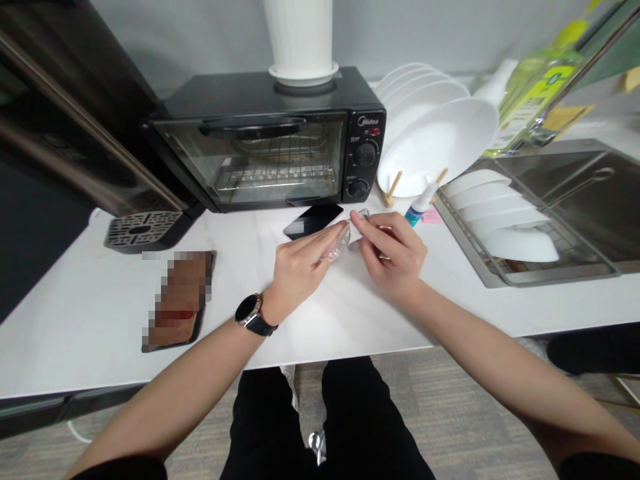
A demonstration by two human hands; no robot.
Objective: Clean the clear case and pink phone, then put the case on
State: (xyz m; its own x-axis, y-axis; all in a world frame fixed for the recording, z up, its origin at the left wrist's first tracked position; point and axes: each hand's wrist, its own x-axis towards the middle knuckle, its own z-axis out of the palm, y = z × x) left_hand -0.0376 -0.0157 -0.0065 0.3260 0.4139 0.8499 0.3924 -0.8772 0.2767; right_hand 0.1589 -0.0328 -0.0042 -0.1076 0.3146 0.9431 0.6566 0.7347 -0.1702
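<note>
My left hand (303, 263), with a black watch (249, 309) on its wrist, is closed round a clear, shiny plastic piece (339, 248) with an uneven edge. Close beside it, my right hand (395, 257) has its fingers bent. A clear edge shows past its index fingertip, seemingly part of that same piece. The fingers hide much of the piece, so its exact kind cannot be made out. Just behind the hands a dark phone (314, 220) lies on the white counter (330, 320).
Behind stands a black toaster oven (260, 157) with a white pot (300, 40) on top. White plates (435, 143), a small white-and-blue bottle (420, 205) and a sink rack of bowls (515, 233) are on the right. Leftward are a blurred-out phone (180, 300) and a drip tray (143, 230).
</note>
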